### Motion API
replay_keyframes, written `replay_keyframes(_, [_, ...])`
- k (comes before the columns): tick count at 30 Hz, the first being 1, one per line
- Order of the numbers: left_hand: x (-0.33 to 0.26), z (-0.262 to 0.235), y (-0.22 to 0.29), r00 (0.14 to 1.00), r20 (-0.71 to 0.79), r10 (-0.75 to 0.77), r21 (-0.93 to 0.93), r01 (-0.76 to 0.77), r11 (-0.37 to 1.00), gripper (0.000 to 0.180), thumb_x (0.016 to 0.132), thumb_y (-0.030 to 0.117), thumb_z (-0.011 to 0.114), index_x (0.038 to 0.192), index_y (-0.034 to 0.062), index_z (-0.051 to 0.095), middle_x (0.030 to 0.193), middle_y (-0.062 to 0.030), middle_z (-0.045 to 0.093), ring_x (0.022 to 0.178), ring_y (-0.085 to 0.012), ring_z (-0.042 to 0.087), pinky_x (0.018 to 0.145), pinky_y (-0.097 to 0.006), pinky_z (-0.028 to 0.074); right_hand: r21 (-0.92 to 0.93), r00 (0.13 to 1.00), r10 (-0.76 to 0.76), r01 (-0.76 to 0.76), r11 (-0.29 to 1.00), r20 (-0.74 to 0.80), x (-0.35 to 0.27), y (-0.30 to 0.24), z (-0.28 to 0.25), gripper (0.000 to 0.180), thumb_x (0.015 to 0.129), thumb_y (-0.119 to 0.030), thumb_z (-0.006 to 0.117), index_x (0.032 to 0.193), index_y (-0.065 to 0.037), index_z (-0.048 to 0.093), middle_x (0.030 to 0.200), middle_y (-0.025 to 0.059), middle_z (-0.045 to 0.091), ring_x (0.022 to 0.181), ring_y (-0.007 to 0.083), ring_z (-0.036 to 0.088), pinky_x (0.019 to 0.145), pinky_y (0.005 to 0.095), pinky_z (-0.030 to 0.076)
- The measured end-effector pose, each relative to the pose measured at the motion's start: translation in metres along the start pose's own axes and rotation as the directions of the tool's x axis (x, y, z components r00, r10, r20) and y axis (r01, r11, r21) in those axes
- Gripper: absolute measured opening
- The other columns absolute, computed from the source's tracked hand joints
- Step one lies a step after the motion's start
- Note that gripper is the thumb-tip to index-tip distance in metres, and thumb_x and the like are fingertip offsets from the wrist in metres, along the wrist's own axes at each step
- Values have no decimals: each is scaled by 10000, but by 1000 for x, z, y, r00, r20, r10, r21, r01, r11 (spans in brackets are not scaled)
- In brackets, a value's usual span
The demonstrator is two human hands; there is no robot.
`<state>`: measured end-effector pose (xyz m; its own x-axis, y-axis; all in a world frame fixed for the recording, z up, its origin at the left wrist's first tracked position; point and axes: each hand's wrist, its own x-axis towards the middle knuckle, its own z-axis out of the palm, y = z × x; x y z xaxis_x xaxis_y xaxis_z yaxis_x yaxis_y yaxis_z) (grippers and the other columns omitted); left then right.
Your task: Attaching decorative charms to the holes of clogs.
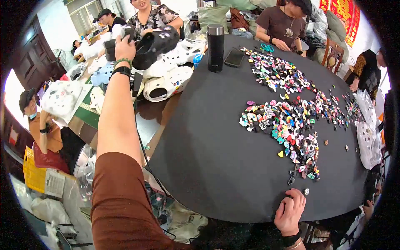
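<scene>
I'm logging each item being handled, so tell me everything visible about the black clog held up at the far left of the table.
The black clog is a chunky foam-like shoe, glossy, with round vent holes and small charms on its upper. It is lifted off the table and tilted sideways, above a pile of white clogs. The left hand grips its heel end; nothing else visibly touches it.

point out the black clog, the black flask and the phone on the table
black clog [156, 45], head view, on its strapped upper, held in the left hand [124, 46]
black flask [215, 52], head view, mid body
phone [234, 57], head view, middle of its dark screen
</scene>
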<state>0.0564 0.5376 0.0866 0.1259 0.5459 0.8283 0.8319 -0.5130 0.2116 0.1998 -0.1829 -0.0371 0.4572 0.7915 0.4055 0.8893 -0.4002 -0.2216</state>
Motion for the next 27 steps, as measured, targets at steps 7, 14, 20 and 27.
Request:
replay_keyframes(7, [-49, -6, 61, 916, 193, -351, 262, 297, 918, 577, 840, 306, 712, 1352, 181, 478, 1453, -201, 354, 1216, -366, 537, 930, -525, 479, -20, 1000, 9, -8, 1000, 22, -3, 6, 4, 145, 762, -65, 550, 883, -49, 471, 1066, 166, 513, 1066, 391, 514, 904, 498, 376])
replay_keyframes(14, [-67, 7, 85, 974, 134, 183, 180, -205, 962, 536, 827, 182, 615, 1353, 175, 515, 1439, -156, 411, 1240, -369, 472, 980, -575, 392, -33, 1000, -6, 6, 999, 15, -3, 7, 5, 151, 756, -57, 550, 887, -54, 474, 1071, 161, 513, 1075, 384, 514, 900, 492, 378])
replay_keyframes(20, [-109, -9, 113, 950, 299, 93, 58, -115, 992, 444, 779, 193, 650, 1221, 154, 632, 1410, -177, 422, 1305, -369, 376, 1036, -608, 314, -7, 999, -33, 33, 999, -6, 1, 3, 2, 175, 741, -64, 602, 893, -57, 516, 1097, 155, 539, 1080, 369, 526, 886, 477, 378])
replay_keyframes(27, [-187, -99, 140, 852, 428, 303, -170, -254, 952, 412, 769, 231, 694, 1172, 160, 646, 1426, -184, 409, 1363, -383, 325, 1047, -624, 301, -5, 999, -46, 46, 999, -28, -4, 3, -3, 178, 757, -56, 599, 911, -55, 511, 1082, 147, 545, 1075, 359, 529, 883, 466, 387])
